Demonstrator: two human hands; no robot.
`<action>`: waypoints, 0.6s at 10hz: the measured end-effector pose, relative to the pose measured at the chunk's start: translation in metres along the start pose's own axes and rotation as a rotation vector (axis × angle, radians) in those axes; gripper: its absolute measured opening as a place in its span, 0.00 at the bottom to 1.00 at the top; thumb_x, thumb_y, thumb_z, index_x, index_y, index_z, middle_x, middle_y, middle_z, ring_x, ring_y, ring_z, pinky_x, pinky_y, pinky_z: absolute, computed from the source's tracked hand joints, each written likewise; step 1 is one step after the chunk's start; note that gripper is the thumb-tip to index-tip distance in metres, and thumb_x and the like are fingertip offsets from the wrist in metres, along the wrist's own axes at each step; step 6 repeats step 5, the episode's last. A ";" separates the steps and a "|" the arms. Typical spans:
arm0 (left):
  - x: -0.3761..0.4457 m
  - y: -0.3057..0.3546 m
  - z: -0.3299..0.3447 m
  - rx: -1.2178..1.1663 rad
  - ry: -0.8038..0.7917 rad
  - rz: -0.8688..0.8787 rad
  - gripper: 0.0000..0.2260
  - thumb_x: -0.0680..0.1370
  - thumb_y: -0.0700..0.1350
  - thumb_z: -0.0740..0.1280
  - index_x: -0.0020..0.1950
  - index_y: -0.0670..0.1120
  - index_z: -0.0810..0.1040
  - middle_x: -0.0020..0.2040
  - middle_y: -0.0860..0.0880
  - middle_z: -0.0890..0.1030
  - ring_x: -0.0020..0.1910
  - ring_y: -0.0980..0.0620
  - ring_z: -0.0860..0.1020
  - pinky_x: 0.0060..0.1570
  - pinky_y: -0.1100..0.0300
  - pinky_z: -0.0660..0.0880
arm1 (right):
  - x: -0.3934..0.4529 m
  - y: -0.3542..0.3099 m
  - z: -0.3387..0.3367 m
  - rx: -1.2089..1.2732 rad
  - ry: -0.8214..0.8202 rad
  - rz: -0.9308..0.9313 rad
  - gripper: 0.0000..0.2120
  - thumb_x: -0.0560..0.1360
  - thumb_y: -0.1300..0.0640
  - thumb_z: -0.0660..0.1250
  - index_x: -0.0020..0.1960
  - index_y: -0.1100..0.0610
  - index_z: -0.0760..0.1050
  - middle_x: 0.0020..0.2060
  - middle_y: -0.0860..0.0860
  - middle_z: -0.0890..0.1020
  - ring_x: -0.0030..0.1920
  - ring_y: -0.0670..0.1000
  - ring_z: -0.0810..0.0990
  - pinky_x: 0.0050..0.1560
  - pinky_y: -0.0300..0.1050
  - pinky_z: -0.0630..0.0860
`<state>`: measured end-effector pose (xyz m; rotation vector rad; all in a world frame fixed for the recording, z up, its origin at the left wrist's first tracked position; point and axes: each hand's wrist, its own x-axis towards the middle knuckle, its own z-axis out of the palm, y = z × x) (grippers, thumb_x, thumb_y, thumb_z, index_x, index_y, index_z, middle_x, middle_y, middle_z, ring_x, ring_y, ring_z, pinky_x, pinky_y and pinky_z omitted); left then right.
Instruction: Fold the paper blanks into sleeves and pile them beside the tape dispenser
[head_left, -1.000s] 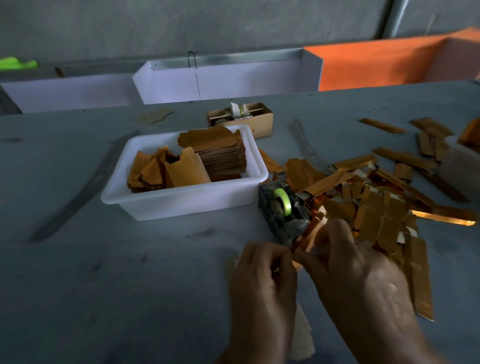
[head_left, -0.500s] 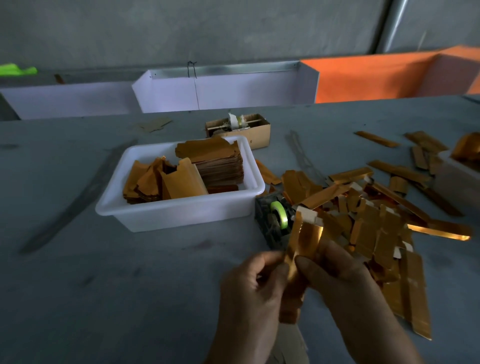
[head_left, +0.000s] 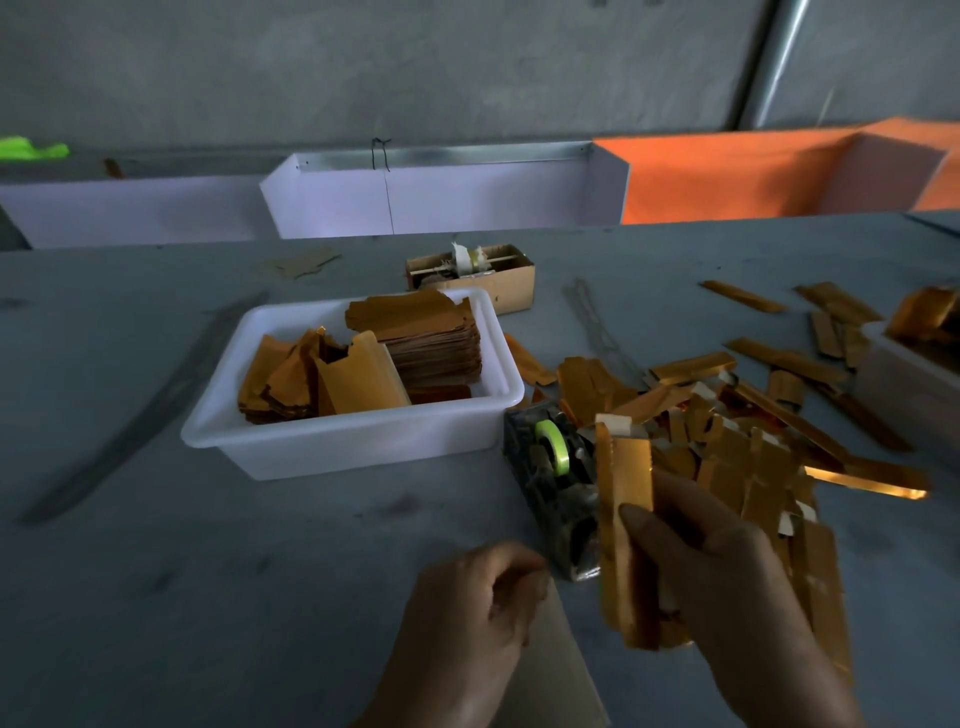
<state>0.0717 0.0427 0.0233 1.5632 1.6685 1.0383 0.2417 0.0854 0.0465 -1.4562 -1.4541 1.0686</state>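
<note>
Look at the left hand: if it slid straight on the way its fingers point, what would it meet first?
Probably the tape dispenser. The left hand is loosely curled, empty, fingers aimed right and slightly forward toward the dispenser's near end. Depth is unclear from one view.

Right bin (head_left: 906, 364) cut by edge; tape dispenser (head_left: 550, 488) front hidden behind held sleeve (head_left: 621, 530).

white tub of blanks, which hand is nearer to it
Left. The left hand hovers in front of the white tub, toward its right end; the right hand sits farther right, past the tape dispenser, holding a folded gold sleeve.
</note>
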 end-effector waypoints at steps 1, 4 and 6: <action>-0.004 -0.011 0.001 0.300 -0.099 0.102 0.11 0.77 0.53 0.64 0.58 0.56 0.80 0.56 0.56 0.81 0.55 0.61 0.78 0.56 0.64 0.72 | 0.010 -0.006 -0.018 -0.066 0.123 -0.034 0.11 0.74 0.56 0.66 0.45 0.38 0.74 0.30 0.39 0.78 0.33 0.40 0.79 0.27 0.30 0.69; -0.002 -0.042 0.000 0.562 0.052 0.382 0.14 0.73 0.50 0.59 0.38 0.50 0.84 0.46 0.57 0.77 0.37 0.56 0.80 0.30 0.65 0.75 | 0.038 0.016 -0.060 -0.583 0.385 -0.181 0.14 0.77 0.51 0.60 0.61 0.49 0.72 0.54 0.54 0.75 0.49 0.54 0.76 0.41 0.53 0.77; -0.005 -0.051 -0.007 0.581 0.218 0.428 0.26 0.81 0.54 0.52 0.34 0.49 0.84 0.39 0.52 0.83 0.34 0.54 0.81 0.30 0.63 0.75 | 0.043 0.016 -0.079 -0.469 0.427 -0.253 0.10 0.74 0.45 0.61 0.55 0.41 0.74 0.50 0.50 0.76 0.48 0.54 0.76 0.42 0.53 0.76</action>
